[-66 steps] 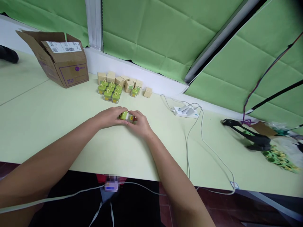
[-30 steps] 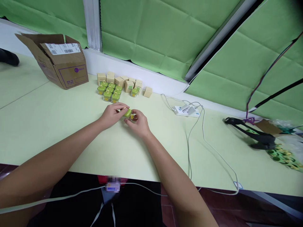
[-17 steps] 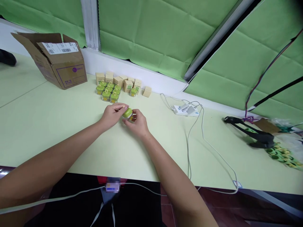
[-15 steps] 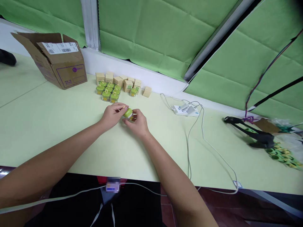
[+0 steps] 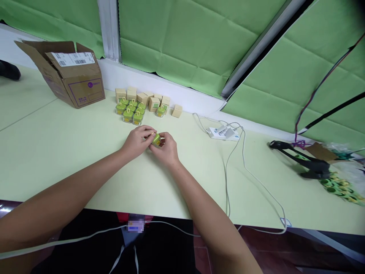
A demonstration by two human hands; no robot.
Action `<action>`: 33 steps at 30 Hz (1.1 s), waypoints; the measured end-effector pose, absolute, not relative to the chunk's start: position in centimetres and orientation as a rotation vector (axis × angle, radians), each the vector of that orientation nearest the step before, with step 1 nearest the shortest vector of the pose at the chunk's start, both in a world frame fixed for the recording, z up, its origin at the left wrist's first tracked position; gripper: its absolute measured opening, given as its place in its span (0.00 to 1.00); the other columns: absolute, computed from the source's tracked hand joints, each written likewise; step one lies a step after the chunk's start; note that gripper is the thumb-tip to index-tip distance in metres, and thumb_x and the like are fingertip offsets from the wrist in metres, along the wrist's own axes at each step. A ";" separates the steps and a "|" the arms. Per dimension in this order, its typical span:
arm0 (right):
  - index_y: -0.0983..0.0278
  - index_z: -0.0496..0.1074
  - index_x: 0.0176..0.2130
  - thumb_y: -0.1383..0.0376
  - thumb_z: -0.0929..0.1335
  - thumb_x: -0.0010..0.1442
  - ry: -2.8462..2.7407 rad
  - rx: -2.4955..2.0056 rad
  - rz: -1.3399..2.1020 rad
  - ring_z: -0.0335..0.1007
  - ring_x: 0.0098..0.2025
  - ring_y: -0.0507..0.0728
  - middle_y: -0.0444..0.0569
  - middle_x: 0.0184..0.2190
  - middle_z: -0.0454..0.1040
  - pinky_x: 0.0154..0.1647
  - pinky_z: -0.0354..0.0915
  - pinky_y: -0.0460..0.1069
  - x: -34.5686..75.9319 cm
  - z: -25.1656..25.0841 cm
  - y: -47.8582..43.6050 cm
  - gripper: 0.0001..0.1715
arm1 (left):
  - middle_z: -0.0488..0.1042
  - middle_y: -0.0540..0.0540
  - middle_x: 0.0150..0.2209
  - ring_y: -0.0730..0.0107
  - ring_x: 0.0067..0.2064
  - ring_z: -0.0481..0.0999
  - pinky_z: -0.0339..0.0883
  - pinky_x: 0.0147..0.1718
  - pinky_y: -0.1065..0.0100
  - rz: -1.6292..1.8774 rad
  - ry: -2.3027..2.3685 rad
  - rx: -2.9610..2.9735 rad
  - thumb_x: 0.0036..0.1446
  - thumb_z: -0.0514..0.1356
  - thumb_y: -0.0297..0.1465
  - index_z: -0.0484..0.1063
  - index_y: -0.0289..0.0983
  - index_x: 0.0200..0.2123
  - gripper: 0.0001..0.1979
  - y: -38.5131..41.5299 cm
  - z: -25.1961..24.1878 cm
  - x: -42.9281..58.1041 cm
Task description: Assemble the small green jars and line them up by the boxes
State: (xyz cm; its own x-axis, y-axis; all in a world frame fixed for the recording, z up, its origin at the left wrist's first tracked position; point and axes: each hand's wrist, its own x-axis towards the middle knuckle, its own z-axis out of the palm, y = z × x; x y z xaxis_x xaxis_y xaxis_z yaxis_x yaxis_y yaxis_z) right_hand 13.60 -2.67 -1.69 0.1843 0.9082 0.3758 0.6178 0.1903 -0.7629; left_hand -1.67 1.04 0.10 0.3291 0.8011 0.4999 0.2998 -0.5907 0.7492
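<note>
Brown cardboard is seen toward the left, where an open carton (image 5: pixel 87 91) is stood on the pale table (image 5: pixel 128 186). Next, a cluster of green-lidded jars (image 5: pixel 130 109) is set before a row of small boxes (image 5: pixel 143 98). Nearer the front edge, the lid of the held jar (image 5: pixel 156 140) is pinched by the left hand (image 5: pixel 137 141), and its body is grasped by the right hand (image 5: pixel 167 149); whether its base is touching the table cannot be told. Beyond, a single jar (image 5: pixel 160 110) is placed against the row's right end, with a lone box (image 5: pixel 177 110) farther right. Then a white power strip (image 5: pixel 224 133) is passed, and green pieces (image 5: pixel 339 190) are heaped at the far right.
</note>
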 end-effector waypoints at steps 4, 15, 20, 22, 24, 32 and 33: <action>0.60 0.68 0.40 0.54 0.74 0.48 -1.455 -1.503 0.388 0.72 0.34 0.56 0.47 0.40 0.76 0.39 0.72 0.53 13.3 -1.5 -2.8 0.22 | 0.79 0.42 0.50 0.59 0.51 0.78 0.72 0.51 0.61 1.234 0.941 1.940 0.64 0.60 0.42 0.83 0.39 0.44 0.16 0.9 0.2 -1.4; 0.61 0.70 0.40 0.50 0.77 0.48 -1.227 -1.339 0.701 0.72 0.38 0.55 0.45 0.38 0.76 0.40 0.69 0.50 13.9 -0.5 -2.9 0.27 | 0.80 0.43 0.46 0.65 0.45 0.78 0.72 0.40 0.66 1.191 0.771 1.265 0.55 0.56 0.30 0.77 0.35 0.43 0.15 2.4 -0.1 -1.5; 0.60 0.69 0.46 0.50 0.76 0.49 -1.194 -1.411 0.752 0.69 0.34 0.53 0.44 0.35 0.76 0.38 0.67 0.49 14.9 -1.1 -2.3 0.30 | 0.59 0.53 0.17 0.75 0.22 0.58 0.52 0.24 0.70 1.245 0.887 1.314 0.42 0.50 0.25 0.61 0.38 0.19 0.05 3.0 0.0 -2.3; 0.59 0.69 0.48 0.50 0.75 0.50 -1.282 -1.495 0.688 0.68 0.32 0.53 0.42 0.35 0.75 0.37 0.66 0.49 15.2 -1.3 -2.3 0.29 | 0.54 0.53 0.17 0.75 0.21 0.53 0.47 0.23 0.69 1.132 0.813 1.473 0.41 0.49 0.26 0.57 0.38 0.17 0.05 2.2 0.0 -2.3; 0.59 0.70 0.47 0.53 0.74 0.51 -1.400 -1.589 0.584 0.68 0.32 0.53 0.43 0.36 0.76 0.37 0.66 0.50 15.3 -1.3 -2.5 0.26 | 0.56 0.53 0.18 0.74 0.23 0.54 0.48 0.25 0.67 0.935 0.689 1.773 0.44 0.50 0.26 0.59 0.38 0.19 0.05 0.9 0.1 -2.0; 0.60 0.70 0.57 0.61 0.72 0.49 -1.731 -1.807 0.429 0.70 0.36 0.57 0.45 0.35 0.75 0.40 0.67 0.53 15.8 -0.7 -2.9 0.36 | 0.66 0.50 0.22 0.71 0.26 0.62 0.51 0.28 0.65 0.426 0.499 2.331 0.49 0.52 0.21 0.62 0.36 0.21 0.09 -1.8 0.5 -1.0; 0.59 0.70 0.58 0.60 0.73 0.49 -1.758 -1.752 0.465 0.71 0.38 0.57 0.47 0.38 0.76 0.42 0.68 0.53 16.1 -0.6 -2.8 0.37 | 0.66 0.50 0.23 0.71 0.26 0.62 0.52 0.28 0.65 0.394 0.485 2.329 0.50 0.52 0.20 0.62 0.36 0.21 0.09 -2.0 0.7 -1.0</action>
